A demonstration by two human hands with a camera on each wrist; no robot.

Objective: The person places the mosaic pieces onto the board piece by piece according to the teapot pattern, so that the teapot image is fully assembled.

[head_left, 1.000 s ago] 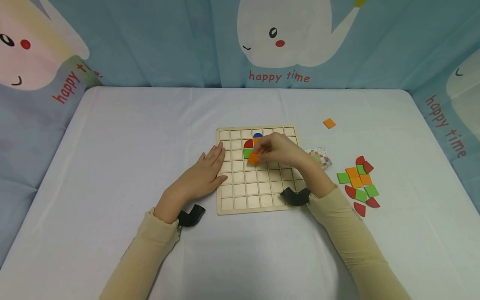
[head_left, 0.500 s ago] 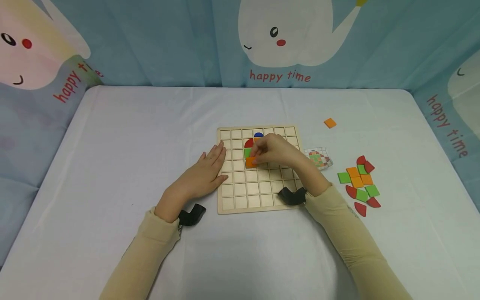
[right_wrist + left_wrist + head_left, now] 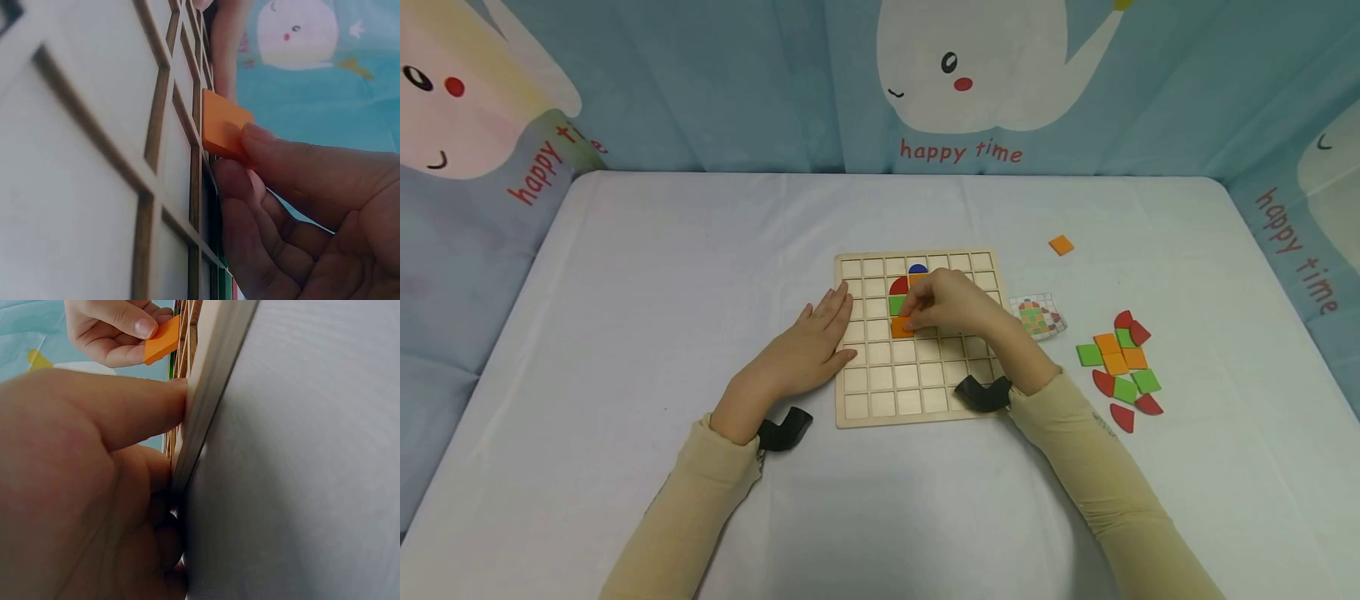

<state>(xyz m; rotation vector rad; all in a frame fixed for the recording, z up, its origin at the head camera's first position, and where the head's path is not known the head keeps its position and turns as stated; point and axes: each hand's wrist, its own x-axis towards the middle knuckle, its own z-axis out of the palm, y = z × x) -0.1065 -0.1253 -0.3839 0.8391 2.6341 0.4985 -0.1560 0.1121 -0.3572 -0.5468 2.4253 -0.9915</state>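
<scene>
A wooden grid board (image 3: 881,380) lies on the white table. My right hand (image 3: 953,302) pinches an orange square tile (image 3: 224,125) between thumb and fingers, over a cell below a green square tile (image 3: 897,306). In the right wrist view this tile stands tilted, one edge at the grid ribs. A red quarter-circle tile (image 3: 898,286) and a blue rounded tile (image 3: 917,269) sit farther up the board. Another orange tile (image 3: 917,279) is partly hidden by the right hand. My left hand (image 3: 797,357) rests with straight fingers at the board's left edge; its thumb touches the rim in the left wrist view.
A pattern card (image 3: 1037,317) lies right of the board, partly behind the right forearm. Farther right is a loose group of green tiles (image 3: 1090,355), orange tiles (image 3: 1116,364) and red tiles (image 3: 1122,417). One orange tile (image 3: 1061,245) lies apart, toward the back.
My right hand has moved slightly left and toward me, bringing the orange tile down over the cell below the green one. The left hand has stayed at the board's edge.
</scene>
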